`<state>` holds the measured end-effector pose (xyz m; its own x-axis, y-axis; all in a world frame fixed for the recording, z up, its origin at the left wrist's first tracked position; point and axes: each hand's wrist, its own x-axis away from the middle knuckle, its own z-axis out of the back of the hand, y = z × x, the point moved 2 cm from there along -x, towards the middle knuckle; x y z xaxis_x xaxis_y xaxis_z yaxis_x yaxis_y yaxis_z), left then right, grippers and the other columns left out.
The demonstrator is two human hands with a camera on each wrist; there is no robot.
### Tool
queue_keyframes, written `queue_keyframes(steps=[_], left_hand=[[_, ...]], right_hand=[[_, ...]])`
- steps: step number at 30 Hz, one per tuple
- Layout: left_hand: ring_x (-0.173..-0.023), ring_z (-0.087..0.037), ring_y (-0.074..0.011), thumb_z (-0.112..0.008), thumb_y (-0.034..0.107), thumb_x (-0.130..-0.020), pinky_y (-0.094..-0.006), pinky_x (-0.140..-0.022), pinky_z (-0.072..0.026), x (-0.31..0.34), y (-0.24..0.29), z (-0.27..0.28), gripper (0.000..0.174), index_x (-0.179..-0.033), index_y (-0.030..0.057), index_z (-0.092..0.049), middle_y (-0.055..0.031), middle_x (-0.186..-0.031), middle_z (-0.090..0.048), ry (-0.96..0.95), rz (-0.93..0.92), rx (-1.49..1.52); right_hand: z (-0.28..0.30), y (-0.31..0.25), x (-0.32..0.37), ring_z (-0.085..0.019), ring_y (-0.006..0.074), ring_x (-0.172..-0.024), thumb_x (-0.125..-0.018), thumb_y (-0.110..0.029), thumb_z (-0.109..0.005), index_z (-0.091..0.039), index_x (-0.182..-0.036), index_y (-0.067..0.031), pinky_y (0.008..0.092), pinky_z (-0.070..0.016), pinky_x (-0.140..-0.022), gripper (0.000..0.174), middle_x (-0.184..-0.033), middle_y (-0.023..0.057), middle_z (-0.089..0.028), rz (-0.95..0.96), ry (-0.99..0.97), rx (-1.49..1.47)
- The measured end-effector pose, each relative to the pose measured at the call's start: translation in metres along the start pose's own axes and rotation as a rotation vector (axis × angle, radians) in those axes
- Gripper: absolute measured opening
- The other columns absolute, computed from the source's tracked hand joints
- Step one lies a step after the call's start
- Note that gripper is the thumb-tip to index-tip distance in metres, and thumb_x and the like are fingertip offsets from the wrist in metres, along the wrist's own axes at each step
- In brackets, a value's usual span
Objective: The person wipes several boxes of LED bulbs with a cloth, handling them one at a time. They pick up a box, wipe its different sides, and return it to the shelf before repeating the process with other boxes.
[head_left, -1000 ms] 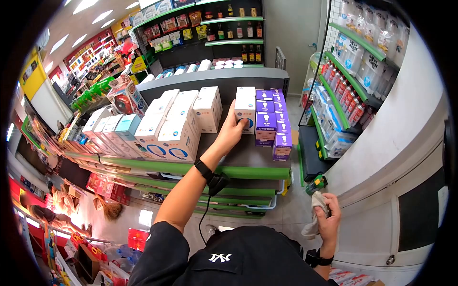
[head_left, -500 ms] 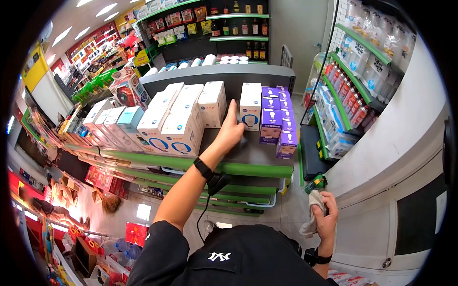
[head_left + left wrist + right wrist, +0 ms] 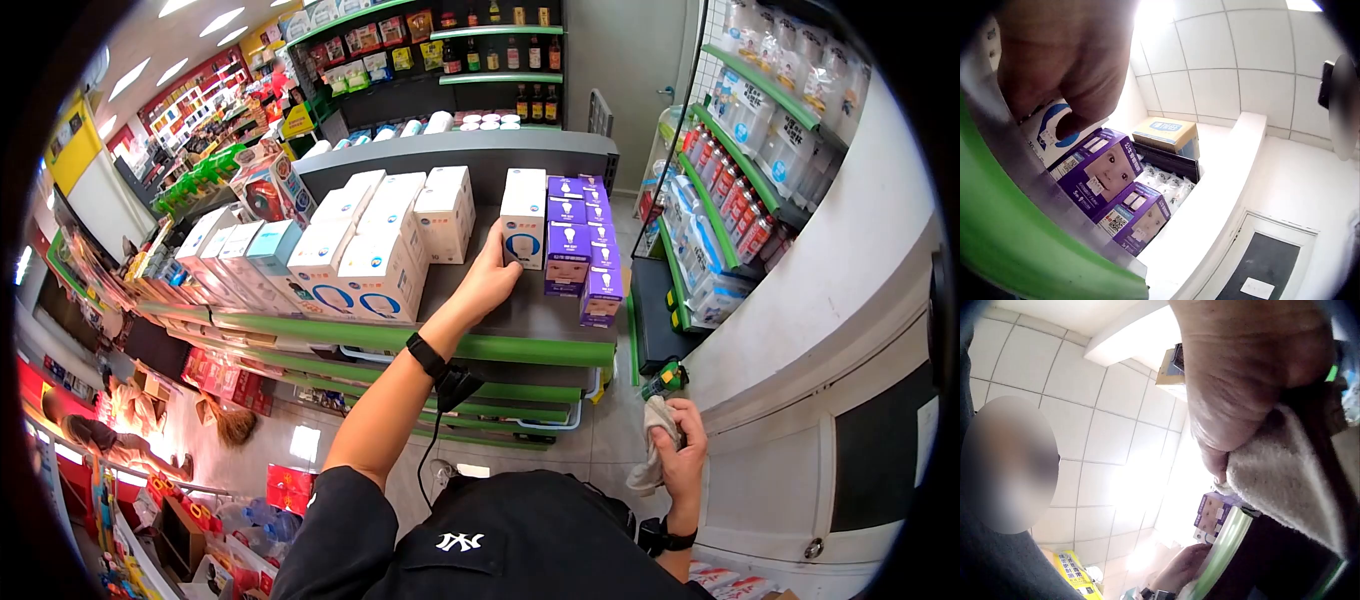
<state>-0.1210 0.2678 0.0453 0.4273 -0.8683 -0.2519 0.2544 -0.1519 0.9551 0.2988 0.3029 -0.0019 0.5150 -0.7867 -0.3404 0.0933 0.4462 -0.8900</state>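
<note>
In the head view my left hand (image 3: 484, 285) touches the lower left edge of a white box with a blue ring (image 3: 524, 235). The thumb lies by the box's front and the fingers run along its left side. The left wrist view has the thumb over the blue ring, with the other fingertips hidden. Purple light bulb boxes (image 3: 568, 248) stand close against the white box's right side. Low on the right, my right hand (image 3: 682, 455) grips a greyish cloth (image 3: 652, 460), which hangs from the fingers; its fabric (image 3: 1288, 475) fills much of the right wrist view.
More white boxes (image 3: 385, 262) stand left of a gap on the green-edged shelf (image 3: 500, 348). A light blue box (image 3: 272, 245) is further left. Racks of cans (image 3: 725, 200) line the right side, near a white door (image 3: 770, 480). A broom head (image 3: 236, 424) is on the floor.
My left hand came slightly away from the white box's edge, then moved back against it. The view shifted a little. My right hand still holds the cloth low on the right.
</note>
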Motion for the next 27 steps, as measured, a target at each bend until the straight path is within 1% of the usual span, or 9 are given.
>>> queue_keyframes(steps=[3,9,12,15,16,19,23,25,27], left_hand=[[-0.154,-0.044,-0.0253,-0.054,-0.009,-0.096,-0.0361,-0.129,-0.0307,0.003,0.011,-0.002,0.080,-0.170,0.0014,-0.026,-0.0160,-0.164,-0.049,-0.022,0.102,0.038],[-0.156,-0.044,-0.0281,-0.060,-0.005,-0.098,-0.0384,-0.129,-0.0327,0.005,0.003,-0.005,0.080,-0.170,0.0009,-0.025,-0.0196,-0.165,-0.048,0.023,-0.035,0.053],[-0.154,-0.045,-0.0338,-0.062,-0.004,-0.096,-0.0436,-0.130,-0.0351,0.013,-0.007,0.005,0.077,-0.167,0.0004,-0.032,-0.0231,-0.165,-0.048,0.264,-0.157,-0.341],[-0.151,-0.046,-0.0406,-0.063,-0.005,-0.093,-0.0490,-0.128,-0.0380,0.047,0.065,0.013,0.072,-0.162,-0.0017,-0.040,-0.0256,-0.162,-0.048,0.337,-0.446,-0.927],[-0.149,-0.048,-0.0440,-0.063,-0.007,-0.090,-0.0511,-0.126,-0.0396,0.051,0.073,0.017,0.071,-0.159,-0.0032,-0.045,-0.0257,-0.160,-0.050,0.404,-0.474,-1.038],[-0.150,-0.045,-0.0454,-0.059,-0.007,-0.091,-0.0509,-0.129,-0.0348,0.049,0.072,0.028,0.066,-0.156,-0.0041,-0.048,-0.0264,-0.159,-0.050,0.549,-0.420,-1.432],[-0.150,-0.045,-0.0446,-0.060,-0.004,-0.092,-0.0517,-0.131,-0.0327,0.047,0.061,0.037,0.062,-0.154,-0.0052,-0.050,-0.0248,-0.151,-0.055,0.470,-0.329,-1.611],[-0.152,-0.045,-0.0441,-0.062,0.000,-0.094,-0.0521,-0.131,-0.0321,0.052,0.075,0.031,0.059,-0.151,-0.0072,-0.051,-0.0233,-0.145,-0.058,0.436,-0.307,-1.680],[-0.151,-0.045,-0.0432,-0.064,-0.001,-0.092,-0.0532,-0.132,-0.0315,0.052,0.084,0.028,0.052,-0.144,-0.0056,-0.055,-0.0224,-0.143,-0.058,0.399,-0.360,-1.601]], right_hand=[[0.001,0.001,0.003,-0.062,0.0212,-0.102,-0.091,-0.015,-0.080,-0.067,-0.098,0.0012,0.0321,-0.0496,-0.090,0.022,-0.119,0.0105,-0.064,0.010,-0.001,0.010],[0.001,0.001,0.003,-0.062,0.0215,-0.104,-0.091,-0.015,-0.080,-0.067,-0.099,0.0014,0.0325,-0.0495,-0.089,0.023,-0.118,0.0107,-0.064,0.027,-0.012,0.005],[0.001,0.004,0.001,-0.062,0.0218,-0.103,-0.092,-0.017,-0.080,-0.067,-0.099,0.0013,0.0327,-0.0494,-0.089,0.023,-0.118,0.0107,-0.064,0.049,0.004,-0.002],[0.005,0.006,0.003,-0.062,0.0222,-0.102,-0.092,-0.018,-0.080,-0.067,-0.099,0.0012,0.0331,-0.0494,-0.090,0.024,-0.118,0.0108,-0.064,0.014,0.015,-0.039],[0.005,0.006,0.004,-0.062,0.0223,-0.103,-0.093,-0.018,-0.080,-0.067,-0.099,0.0011,0.0331,-0.0494,-0.090,0.024,-0.118,0.0107,-0.064,0.008,0.011,-0.034],[0.005,0.006,0.003,-0.062,0.0224,-0.104,-0.093,-0.019,-0.080,-0.067,-0.099,0.0010,0.0331,-0.0494,-0.091,0.024,-0.119,0.0108,-0.064,0.005,-0.012,-0.019],[0.004,0.003,-0.001,-0.063,0.0227,-0.105,-0.093,-0.017,-0.080,-0.067,-0.099,0.0015,0.0332,-0.0495,-0.093,0.024,-0.120,0.0113,-0.063,0.004,-0.031,-0.039],[0.003,0.002,-0.001,-0.063,0.0229,-0.105,-0.092,-0.017,-0.079,-0.067,-0.100,0.0018,0.0333,-0.0494,-0.093,0.024,-0.120,0.0115,-0.063,-0.005,-0.031,-0.054],[0.002,0.003,-0.001,-0.063,0.0229,-0.106,-0.092,-0.016,-0.079,-0.066,-0.100,0.0022,0.0335,-0.0494,-0.094,0.023,-0.120,0.0116,-0.063,-0.006,-0.028,-0.059]])
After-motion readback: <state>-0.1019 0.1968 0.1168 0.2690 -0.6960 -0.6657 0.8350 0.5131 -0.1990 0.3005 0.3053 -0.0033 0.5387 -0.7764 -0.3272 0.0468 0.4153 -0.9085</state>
